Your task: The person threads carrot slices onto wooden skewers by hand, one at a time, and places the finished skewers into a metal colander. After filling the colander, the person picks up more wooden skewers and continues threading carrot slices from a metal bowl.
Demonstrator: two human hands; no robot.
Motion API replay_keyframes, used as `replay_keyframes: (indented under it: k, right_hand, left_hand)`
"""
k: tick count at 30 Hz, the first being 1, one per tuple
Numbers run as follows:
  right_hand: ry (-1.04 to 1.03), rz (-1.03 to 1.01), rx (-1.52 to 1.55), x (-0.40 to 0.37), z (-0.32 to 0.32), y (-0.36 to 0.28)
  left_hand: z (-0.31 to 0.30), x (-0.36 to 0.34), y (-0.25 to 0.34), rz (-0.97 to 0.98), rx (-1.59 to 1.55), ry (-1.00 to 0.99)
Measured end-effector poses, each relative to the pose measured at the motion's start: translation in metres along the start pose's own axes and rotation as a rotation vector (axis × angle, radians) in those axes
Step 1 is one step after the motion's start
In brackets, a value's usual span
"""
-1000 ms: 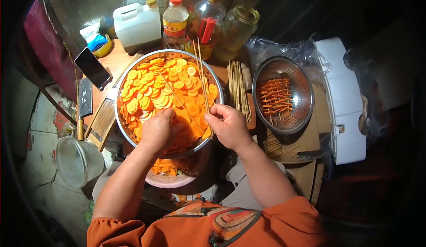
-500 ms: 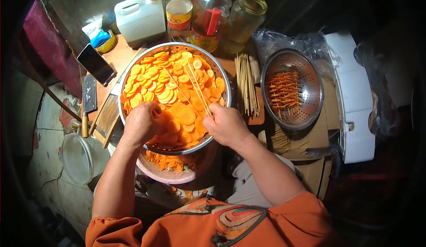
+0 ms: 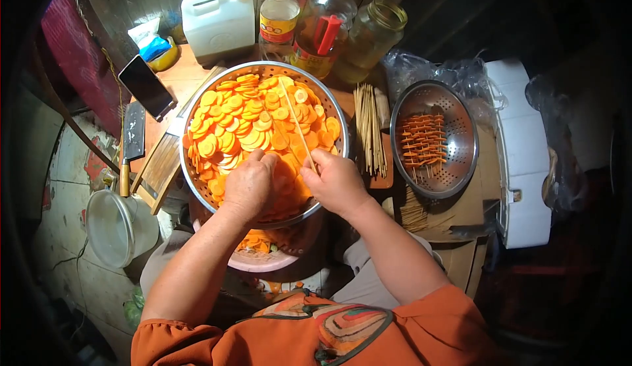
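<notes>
In my right hand (image 3: 334, 182) is a thin bamboo skewer (image 3: 295, 119), pinched near its lower end, slanting up and left over the carrots. My left hand (image 3: 250, 185) is closed low among the round carrot slices (image 3: 227, 126); whatever its fingertips hold is hidden. A large perforated metal colander (image 3: 338, 103) holds the heap of slices. Under it, a pink basin (image 3: 253, 262) contains more carrot pieces. To the right, loaded carrot skewers (image 3: 423, 142) lie in a smaller colander (image 3: 465, 168), beside a bundle of bare skewers (image 3: 370, 132).
Behind stand a white jug (image 3: 220, 27), bottles (image 3: 278, 20) and a glass jar (image 3: 370, 40). On the left are a phone (image 3: 146, 86), a cleaver (image 3: 133, 132), a wooden slicer (image 3: 160, 172) and a plastic bucket (image 3: 112, 228). A white foam box piece (image 3: 523, 168) stands right.
My left hand has moved right across the carrots, closer to my right hand. My right hand stays near the colander's right side. The view has shifted slightly.
</notes>
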State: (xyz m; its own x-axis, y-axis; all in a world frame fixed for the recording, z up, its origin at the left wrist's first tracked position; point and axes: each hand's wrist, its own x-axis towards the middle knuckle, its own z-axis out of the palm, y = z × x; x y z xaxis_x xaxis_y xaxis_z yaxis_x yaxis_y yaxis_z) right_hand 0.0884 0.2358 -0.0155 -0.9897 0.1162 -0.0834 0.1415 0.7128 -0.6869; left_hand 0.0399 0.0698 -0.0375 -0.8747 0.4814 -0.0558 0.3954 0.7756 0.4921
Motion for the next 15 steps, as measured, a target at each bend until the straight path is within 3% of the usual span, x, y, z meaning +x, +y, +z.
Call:
replay_keyframes:
  k: [7,10,12,13,14,15]
  right_hand:
    - [0.065,-0.085,0.117,-0.011,-0.014,-0.009]
    - [0.087,-0.06,0.187,-0.015,-0.019,-0.008]
    - [0.144,-0.06,0.263,-0.015,-0.026,-0.008]
    - [0.165,-0.073,0.272,-0.015,-0.029,-0.008]
    - [0.167,-0.07,0.272,-0.014,-0.031,-0.009]
    - [0.189,-0.089,0.274,-0.015,-0.033,-0.011]
  left_hand:
    - [-0.003,0.005,-0.006,0.008,-0.112,0.095]
    - [-0.03,0.006,0.001,-0.192,-0.507,-0.001]
    - [-0.046,-0.007,0.01,-0.095,-0.623,-0.151]
    - [-0.041,-0.015,0.014,-0.028,-0.617,-0.268]
    - [-0.044,-0.029,0.022,0.011,-0.439,-0.418]
    - [-0.03,-0.043,0.026,0.152,-0.264,-0.446]
